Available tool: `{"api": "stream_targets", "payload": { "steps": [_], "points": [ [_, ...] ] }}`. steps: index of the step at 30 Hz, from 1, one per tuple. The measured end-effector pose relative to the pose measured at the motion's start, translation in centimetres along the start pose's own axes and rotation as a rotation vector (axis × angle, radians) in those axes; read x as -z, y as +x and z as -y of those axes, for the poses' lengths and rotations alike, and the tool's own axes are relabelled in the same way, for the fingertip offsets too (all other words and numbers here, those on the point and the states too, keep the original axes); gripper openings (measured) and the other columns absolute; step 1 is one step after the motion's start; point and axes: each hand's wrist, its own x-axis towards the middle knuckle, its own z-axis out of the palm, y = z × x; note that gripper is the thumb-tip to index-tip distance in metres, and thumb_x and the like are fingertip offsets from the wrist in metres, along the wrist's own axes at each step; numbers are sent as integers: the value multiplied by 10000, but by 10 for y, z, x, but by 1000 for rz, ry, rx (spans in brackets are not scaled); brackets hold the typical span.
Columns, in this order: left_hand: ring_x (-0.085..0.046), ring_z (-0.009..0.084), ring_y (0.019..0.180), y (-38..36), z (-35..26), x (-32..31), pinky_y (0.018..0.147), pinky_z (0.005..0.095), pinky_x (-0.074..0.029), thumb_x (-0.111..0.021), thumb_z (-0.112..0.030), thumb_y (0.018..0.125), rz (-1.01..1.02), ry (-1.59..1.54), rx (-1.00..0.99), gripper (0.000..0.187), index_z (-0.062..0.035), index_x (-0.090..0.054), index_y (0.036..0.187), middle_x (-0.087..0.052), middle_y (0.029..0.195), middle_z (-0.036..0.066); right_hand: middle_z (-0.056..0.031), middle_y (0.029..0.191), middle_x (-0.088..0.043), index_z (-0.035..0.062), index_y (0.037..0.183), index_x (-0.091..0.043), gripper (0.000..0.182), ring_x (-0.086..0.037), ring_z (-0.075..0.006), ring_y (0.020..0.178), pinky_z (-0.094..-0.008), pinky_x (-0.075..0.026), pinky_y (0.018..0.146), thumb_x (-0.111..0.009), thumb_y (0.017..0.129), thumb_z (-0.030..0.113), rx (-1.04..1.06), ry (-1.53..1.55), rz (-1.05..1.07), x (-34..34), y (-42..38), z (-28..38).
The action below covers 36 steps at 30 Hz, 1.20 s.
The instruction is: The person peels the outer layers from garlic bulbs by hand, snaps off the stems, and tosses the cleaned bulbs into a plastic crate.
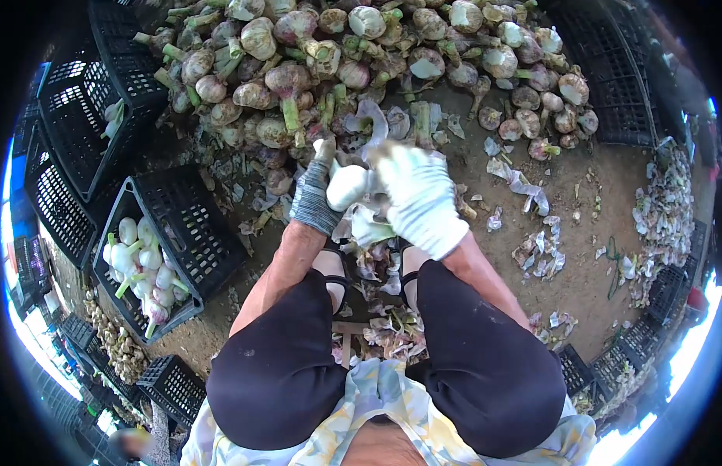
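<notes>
A peeled white garlic bulb (347, 187) is held between my hands, above the gap between my knees. My left hand (316, 190), in a grey knitted glove with bare fingertips, is closed round the bulb's left side. Beside the bulb is my right hand (419, 194) in a white striped glove, its fingers bent and smeared by motion, so what they grip is not clear. Loose skin (369, 123) shows just past the bulb. Beyond my hands lies a big heap of unpeeled garlic (260, 97) with cut stems.
On the left a black crate (199, 221) holds peeled garlic bulbs (147, 264). More black crates (89, 93) stand behind it, and another (602, 70) at the upper right. Garlic skins (540, 252) litter the dirt floor. A person (136, 443) is partly visible at the lower left.
</notes>
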Motion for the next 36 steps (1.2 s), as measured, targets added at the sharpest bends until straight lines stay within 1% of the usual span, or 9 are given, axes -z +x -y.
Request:
{"api": "stream_targets", "payload": {
  "steps": [5,8,11,14,16,22,26,30,36],
  "points": [
    [-610,281,631,8,-10,9,570,412,-539,-537,-421,845,-184,-201,221,361,-64,-582,871,-627,768,118,-101,743,-596,57,725,-628,199,-568,-248,697,-401,-410,672,-590,680,247,261,-96,385,-22,-5,21],
    [-625,298,756,18,-10,35,695,442,-528,-550,-423,821,10,-280,112,392,-42,-592,901,-640,820,117,-153,659,-588,17,819,-593,217,-606,-282,690,-445,-458,608,-544,706,196,344,287,331,-55,-34,21],
    [-576,341,948,-14,-55,18,809,497,-478,-446,-334,797,-388,-17,-132,378,-56,-599,1002,-617,996,162,-186,734,-602,22,1096,-525,412,-601,-332,683,-422,-462,598,-550,752,249,84,147,774,-34,-36,0],
    [-594,232,777,-96,-167,39,698,331,-529,-482,-309,883,10,426,-489,413,66,-519,1054,-596,881,152,-197,676,-592,23,941,-555,345,-600,-336,639,-429,-477,569,-503,816,341,-77,366,240,1,-37,-53],
    [-583,224,572,-149,-229,48,490,275,-508,-475,-389,857,-894,733,-834,539,86,-453,1111,-588,851,174,-192,868,-601,63,1038,-528,367,-598,-323,799,-428,-476,696,-540,809,350,-489,104,29,24,-31,-105],
    [-601,181,611,-153,-202,24,509,268,-499,-540,-177,828,-985,1563,-1245,321,18,-528,1083,-600,901,173,-162,1033,-544,82,1031,-552,348,-551,-314,952,-431,-445,799,-627,744,264,-532,-320,42,10,2,-189],
    [-600,161,782,-51,-80,-62,618,278,-514,-563,-233,821,-363,938,-250,323,-73,-580,1102,-603,984,122,-126,792,-644,24,903,-620,187,-615,-234,665,-357,-490,611,-588,750,127,-728,468,-206,17,9,-177],
    [-574,114,701,-6,12,-59,554,210,-476,-619,-203,801,243,763,-132,434,-39,-499,1185,-601,930,71,-43,769,-644,7,909,-640,167,-577,-75,665,-218,-473,594,-600,770,91,-565,1167,61,24,2,-99],
    [-547,121,825,-14,12,-41,716,255,-473,-704,-166,746,118,800,-203,456,-12,-499,1123,-582,925,53,-19,864,-642,26,992,-599,293,-580,-69,714,-209,-471,596,-683,774,204,-609,1630,24,-6,11,-40]
  ]
}}
